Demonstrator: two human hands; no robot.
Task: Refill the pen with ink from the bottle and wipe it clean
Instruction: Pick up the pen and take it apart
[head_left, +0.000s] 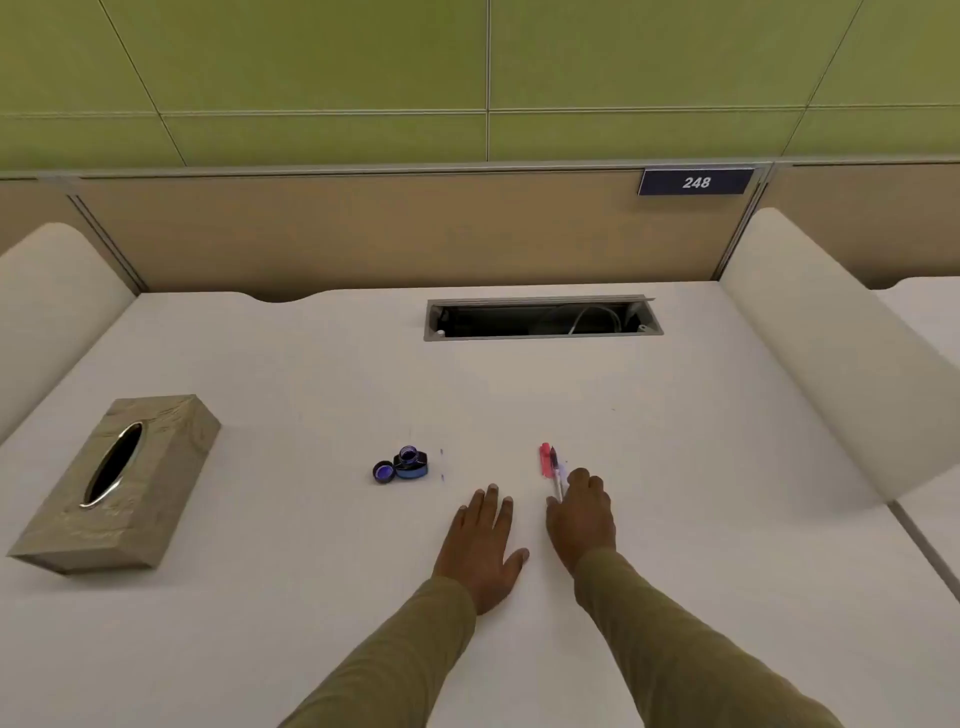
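A small ink bottle stands uncapped on the white desk, blue ink showing in its mouth. Its round cap lies upturned just left of it. To the right, a pink pen part and a slim clear pen section with a dark tip lie side by side. My right hand rests at the near end of the clear section, fingers curled over it; whether it grips is unclear. My left hand lies flat on the desk between bottle and pen, fingers spread, holding nothing.
A wood-pattern tissue box sits at the left of the desk. A recessed cable tray opens at the back centre. White curved dividers flank both sides. A few tiny blue ink specks mark the desk near the bottle.
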